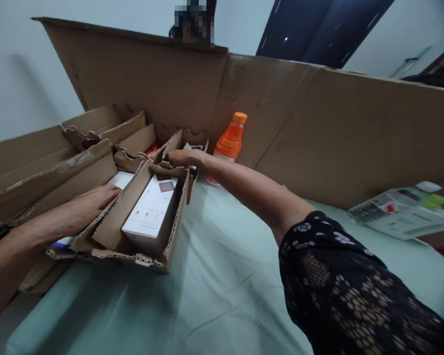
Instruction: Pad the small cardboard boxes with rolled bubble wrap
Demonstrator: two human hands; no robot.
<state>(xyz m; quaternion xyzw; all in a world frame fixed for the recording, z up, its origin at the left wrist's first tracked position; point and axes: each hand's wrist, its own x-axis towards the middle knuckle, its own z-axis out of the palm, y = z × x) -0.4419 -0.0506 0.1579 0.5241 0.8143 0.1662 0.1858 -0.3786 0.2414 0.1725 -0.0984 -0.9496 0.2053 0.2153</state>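
My left hand (96,199) reaches into a long compartment of a cardboard box, its fingers bent over a white box (122,179) with a purple end. Part of that box lies hidden under the hand. Stretched forward, my right hand (183,157) is closed at the upper edge of a cardboard divider (173,143); its fingertips are largely hidden. Between the hands, a white printed carton (151,207) stands in the nearest compartment. Something red (153,149) and a white-and-dark item (193,147) show in the rear compartments.
An orange bottle (230,143) stands right of the compartments, against a tall cardboard screen (274,113). A printed clear plastic pouch (403,209) lies at the right on the pale green cloth (237,276). Beyond the screen, a person's head (192,24) shows, blurred out.
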